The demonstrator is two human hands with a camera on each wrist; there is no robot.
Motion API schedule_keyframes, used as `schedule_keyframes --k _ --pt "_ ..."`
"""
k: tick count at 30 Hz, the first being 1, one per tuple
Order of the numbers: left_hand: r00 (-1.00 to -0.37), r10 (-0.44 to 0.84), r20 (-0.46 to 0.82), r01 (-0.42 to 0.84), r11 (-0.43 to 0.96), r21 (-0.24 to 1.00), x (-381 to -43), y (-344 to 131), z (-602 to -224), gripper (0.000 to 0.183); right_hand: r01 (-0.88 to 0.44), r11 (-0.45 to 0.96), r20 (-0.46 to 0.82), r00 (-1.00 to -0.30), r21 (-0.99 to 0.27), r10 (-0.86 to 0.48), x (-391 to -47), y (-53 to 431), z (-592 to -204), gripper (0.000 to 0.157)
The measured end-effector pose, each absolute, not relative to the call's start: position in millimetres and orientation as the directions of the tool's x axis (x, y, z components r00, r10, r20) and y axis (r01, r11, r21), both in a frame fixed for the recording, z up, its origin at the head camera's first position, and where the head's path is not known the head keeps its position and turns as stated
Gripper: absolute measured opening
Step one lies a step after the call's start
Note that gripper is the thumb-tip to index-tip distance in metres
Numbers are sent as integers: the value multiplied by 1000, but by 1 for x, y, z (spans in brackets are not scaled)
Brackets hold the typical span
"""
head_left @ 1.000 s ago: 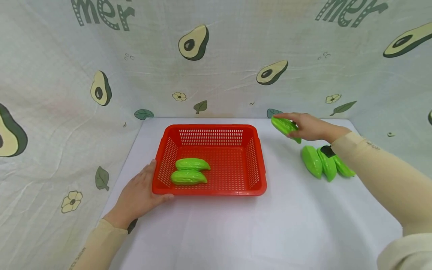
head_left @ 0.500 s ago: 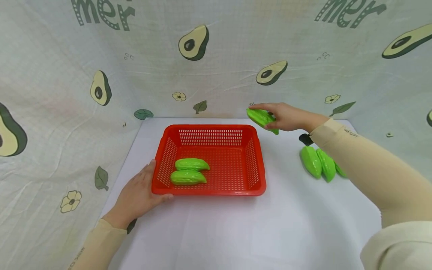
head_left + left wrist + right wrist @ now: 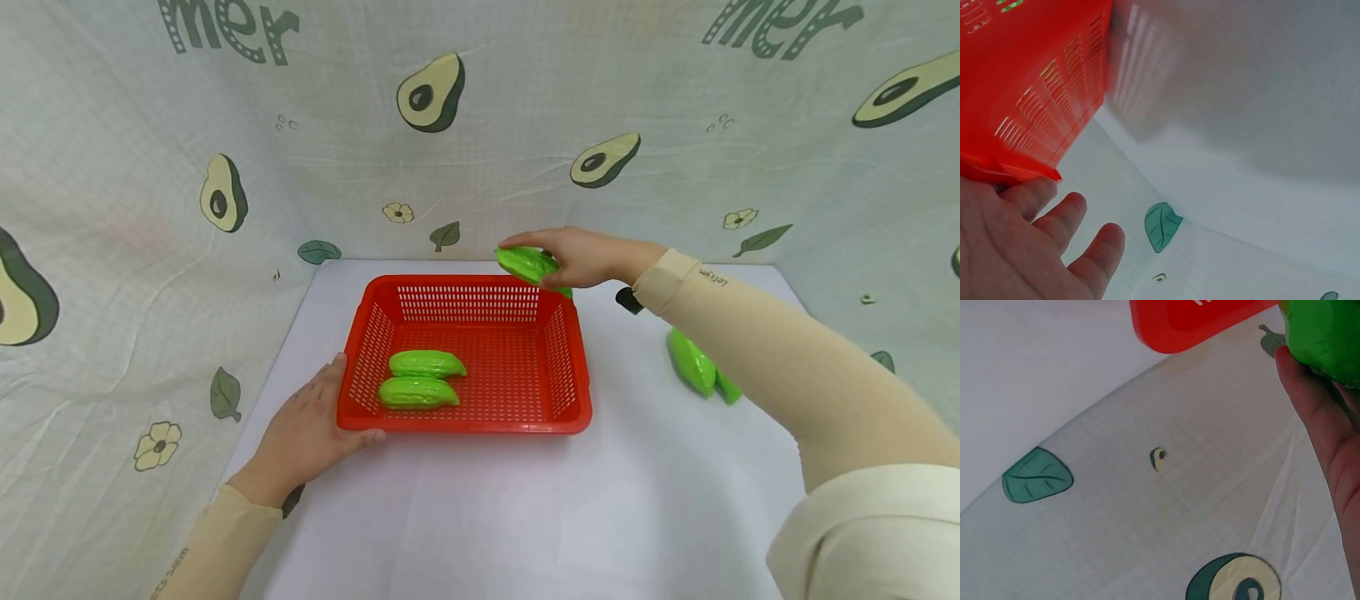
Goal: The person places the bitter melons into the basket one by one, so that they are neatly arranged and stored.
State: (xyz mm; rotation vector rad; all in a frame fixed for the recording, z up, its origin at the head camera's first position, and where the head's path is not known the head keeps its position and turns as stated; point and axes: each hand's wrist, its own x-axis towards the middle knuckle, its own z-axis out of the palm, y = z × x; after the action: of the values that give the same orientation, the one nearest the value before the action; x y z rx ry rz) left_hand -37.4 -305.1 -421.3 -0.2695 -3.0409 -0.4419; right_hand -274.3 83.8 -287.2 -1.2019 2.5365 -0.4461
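My right hand holds a glossy green toy bitter melon, pinched between thumb and fingers above the far right rim of a red plastic basket. In the right wrist view only part of this bitter melon shows at the upper right. Two more bitter melons lie side by side in the basket's left part. My left hand rests against the basket's front left corner, thumb along the front and fingers along the left side. In the left wrist view its fingers look relaxed, one touching the rim.
On the table to the right lie other bitter melons, partly hidden by my right forearm. A cloth backdrop printed with avocados rises behind the table and along its sides.
My right hand has carried the bitter melon leftward from over the table's right part to the basket's far right rim. The left hand and the basket have stayed put.
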Motion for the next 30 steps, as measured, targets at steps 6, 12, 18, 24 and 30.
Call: schedule_keyframes --k 6,12,18,24,30 --pt "-981 171 89 190 942 278 -38 -306 -422 128 -720 565 -169 -548 -402 -819 -273 56 -295 75" --pt "-982 169 91 188 941 283 -39 -306 -419 127 -759 514 -196 -477 -399 -857 -272 27 -309 75" --pt "-984 162 76 177 944 280 -40 -305 -420 128 -797 490 -221 -438 -352 -871 -270 2 -320 76" --pt "-986 152 73 167 946 279 -39 -304 -419 127 -820 468 -240 -406 -330 -882 -270 -18 -330 78" --pt "-986 150 77 166 946 278 -37 -303 -419 127 -792 470 -287 -381 -388 -879 -268 -32 -342 79"
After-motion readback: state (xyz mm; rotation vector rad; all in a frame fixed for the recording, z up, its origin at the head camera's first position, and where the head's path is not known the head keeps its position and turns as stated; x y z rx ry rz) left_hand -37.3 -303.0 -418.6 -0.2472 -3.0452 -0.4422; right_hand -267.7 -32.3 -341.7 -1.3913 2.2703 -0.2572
